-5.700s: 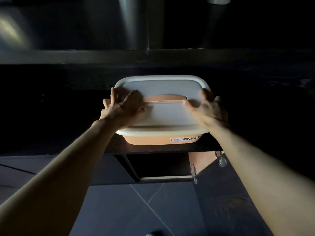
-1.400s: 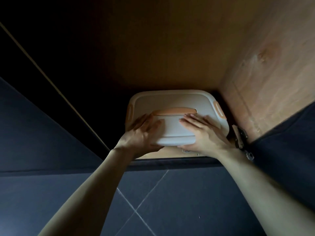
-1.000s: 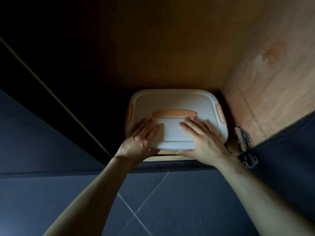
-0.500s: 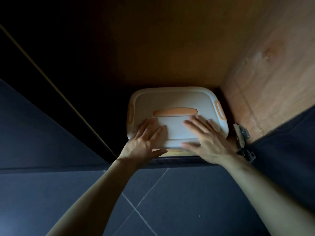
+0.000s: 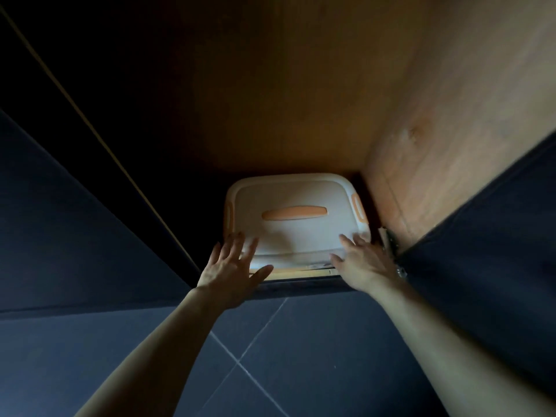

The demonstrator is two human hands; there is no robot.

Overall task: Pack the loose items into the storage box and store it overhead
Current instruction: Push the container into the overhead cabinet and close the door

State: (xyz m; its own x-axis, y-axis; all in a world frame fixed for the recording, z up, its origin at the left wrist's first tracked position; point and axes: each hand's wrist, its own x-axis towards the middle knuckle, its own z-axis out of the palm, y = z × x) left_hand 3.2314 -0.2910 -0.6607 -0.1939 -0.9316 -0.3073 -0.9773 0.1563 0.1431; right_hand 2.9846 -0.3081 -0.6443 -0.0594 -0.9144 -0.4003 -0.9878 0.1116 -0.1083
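The white plastic storage box point(image 5: 301, 194) sits inside the brown wooden cabinet point(image 5: 301, 115) just right of the frame's centre, tucked toward the cabinet's right wall. Its long axis runs left to right across the picture. Its rounded rectangular lid is turned to the camera, and the long orange handle point(image 5: 294, 213) set in the lid lies along that same axis, with orange side clasps point(image 5: 358, 209) at the two short ends. Both hands are below the box, one at each near corner: the left hand point(image 5: 231, 266) at the lower left corner, the right hand point(image 5: 361, 263) at the lower right. Each grip is wide and holds nothing, fingers straight and spread, tips overlapping the lid's edge; whether they touch it is unclear, as the picture is blurred. A metal hinge point(image 5: 389, 240) shows just right of the box beside the dark cabinet door point(image 5: 496, 236), and dark tiles point(image 5: 301, 356) with pale seams fill the lower frame.
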